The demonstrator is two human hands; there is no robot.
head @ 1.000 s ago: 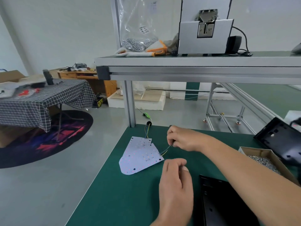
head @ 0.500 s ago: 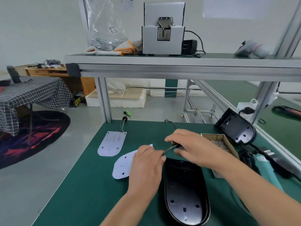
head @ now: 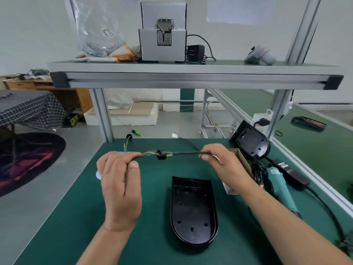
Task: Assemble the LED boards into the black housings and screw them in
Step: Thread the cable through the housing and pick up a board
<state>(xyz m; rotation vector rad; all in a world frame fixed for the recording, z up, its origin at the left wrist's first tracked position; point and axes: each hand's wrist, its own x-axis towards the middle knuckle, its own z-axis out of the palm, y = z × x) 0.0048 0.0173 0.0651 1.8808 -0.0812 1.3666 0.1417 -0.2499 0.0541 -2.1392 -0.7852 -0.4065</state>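
Note:
An empty black housing [head: 193, 211] lies open side up on the green bench mat [head: 76, 217] in front of me. Above it both hands hold one cable stretched level. My left hand [head: 120, 186] pinches the coloured wire end [head: 148, 153], and my right hand [head: 221, 162] grips the black cable [head: 185, 153]. A black rubber grommet [head: 162, 153] sits on the cable between the hands. The LED board is almost wholly hidden under my left hand; only a white sliver [head: 97, 175] shows. A second housing [head: 250, 141] leans at the back right.
A cardboard box of screws [head: 238, 159] stands behind my right hand. A teal electric screwdriver [head: 280, 190] and its black cables lie at the right. Another wire with a grommet [head: 128, 137] lies at the bench's far edge. An aluminium shelf [head: 191, 73] overhangs the bench.
Both hands have lifted the cable off the bench and pulled it straight between them. The view has swung right and down, and the LED boards are now out of sight behind my left hand.

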